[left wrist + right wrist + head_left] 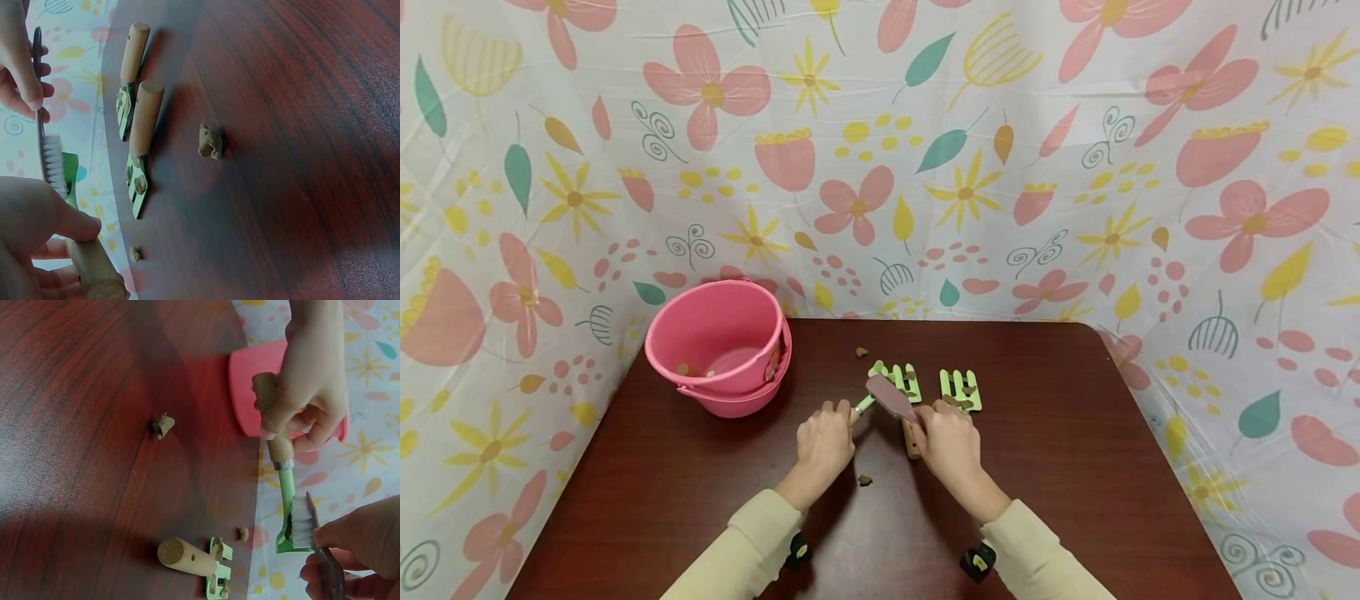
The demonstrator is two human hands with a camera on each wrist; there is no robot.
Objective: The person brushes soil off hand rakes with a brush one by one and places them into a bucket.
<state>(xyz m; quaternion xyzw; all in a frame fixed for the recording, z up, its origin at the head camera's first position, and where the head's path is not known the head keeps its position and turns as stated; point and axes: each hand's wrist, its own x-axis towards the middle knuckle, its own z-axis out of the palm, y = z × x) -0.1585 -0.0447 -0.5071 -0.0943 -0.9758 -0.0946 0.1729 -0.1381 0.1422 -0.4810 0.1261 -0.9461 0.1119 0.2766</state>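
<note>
Wood-grained tabletop (1075, 467) beneath white-bristled brush (302, 522)

Left hand (826, 442), right hand (951, 442), fingers curled

Two hands (825, 442) (952, 442), one brush (891, 396), three green tools (866, 404) (913, 384) (957, 391), two loose clumps (865, 480) (861, 352).

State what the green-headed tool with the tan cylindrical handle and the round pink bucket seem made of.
Tan cylindrical handle: apparently smooth, matte wood, from its tan colour. Green head: painted metal or plastic; even green suits both. Round pink bucket: likely smooth plastic, from its even colour.
</note>
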